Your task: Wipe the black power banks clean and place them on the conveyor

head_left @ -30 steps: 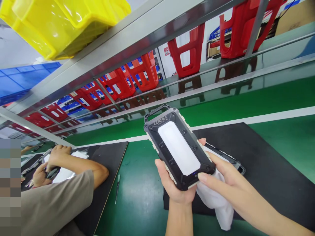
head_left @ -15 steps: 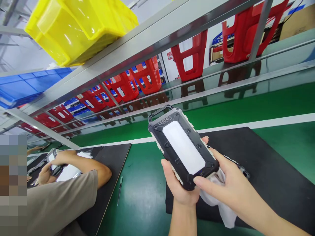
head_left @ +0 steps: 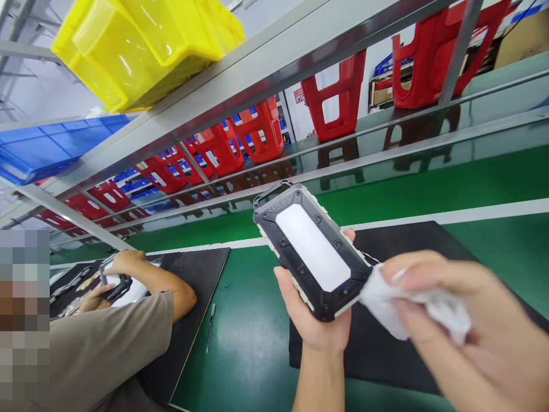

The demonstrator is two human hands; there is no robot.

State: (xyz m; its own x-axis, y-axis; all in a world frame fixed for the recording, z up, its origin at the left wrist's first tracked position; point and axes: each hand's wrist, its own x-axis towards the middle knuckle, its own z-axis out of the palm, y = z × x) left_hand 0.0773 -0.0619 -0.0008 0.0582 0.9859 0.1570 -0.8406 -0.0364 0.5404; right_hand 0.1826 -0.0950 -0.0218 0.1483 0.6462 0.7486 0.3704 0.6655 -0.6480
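Observation:
My left hand [head_left: 319,326] grips a black rugged power bank [head_left: 295,252] from beneath, its fingers and thumb along the two long edges. A white panel fills the middle of the face turned up, with screws around it and a carrying loop at the far end. My right hand [head_left: 467,320], smeared by motion, pinches a crumpled white cloth [head_left: 386,303] at the near right corner of the power bank. The cloth seems to touch that corner. Beneath both hands lies a black mat [head_left: 407,240] on the green table [head_left: 249,297].
A co-worker's arm [head_left: 128,326] reaches over another black mat [head_left: 197,286] on the left, a similar device in hand. Tweezers [head_left: 210,326] lie between the mats. Overhead, a metal rail [head_left: 257,57] runs beside a yellow bin [head_left: 141,51] and a blue bin [head_left: 55,146]. Red racks [head_left: 337,97] stand behind.
My right hand has let go of the power bank's near end and moved right, now bringing the white cloth up beside it. The power bank has shifted slightly left in my left hand.

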